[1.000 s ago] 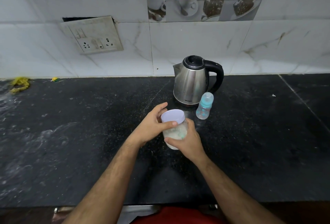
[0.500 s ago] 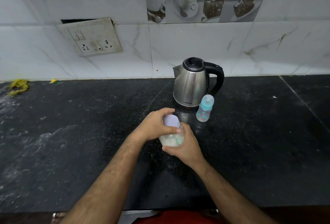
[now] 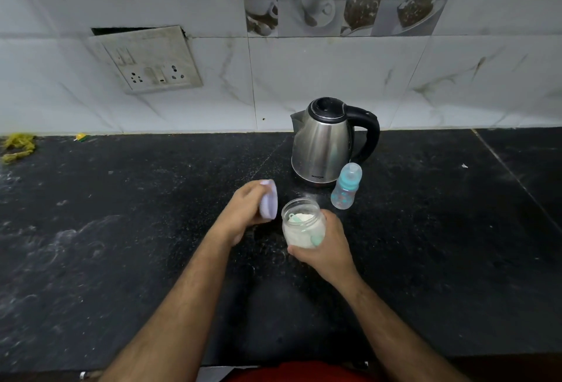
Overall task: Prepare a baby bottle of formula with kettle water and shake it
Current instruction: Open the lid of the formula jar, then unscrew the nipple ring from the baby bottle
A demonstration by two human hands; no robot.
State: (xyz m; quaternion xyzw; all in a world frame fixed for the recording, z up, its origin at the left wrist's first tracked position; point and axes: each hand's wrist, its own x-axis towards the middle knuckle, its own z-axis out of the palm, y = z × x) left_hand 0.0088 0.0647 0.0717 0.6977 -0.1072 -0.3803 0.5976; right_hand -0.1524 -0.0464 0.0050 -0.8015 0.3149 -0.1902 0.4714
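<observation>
Head view: the left hand (image 3: 243, 217) grips a lilac lid (image 3: 269, 199), held just beside the open mouth of the formula jar (image 3: 302, 226), which the right hand (image 3: 327, 247) wraps around from the side. A small green scoop (image 3: 296, 218) lies in the powder. To do this step well, I would set the lid down on the worktop (image 3: 121, 229) clear of the jar and keep the jar level. The capped baby bottle (image 3: 346, 187) stands just beyond the right hand, with the kettle (image 3: 322, 144) behind it.
</observation>
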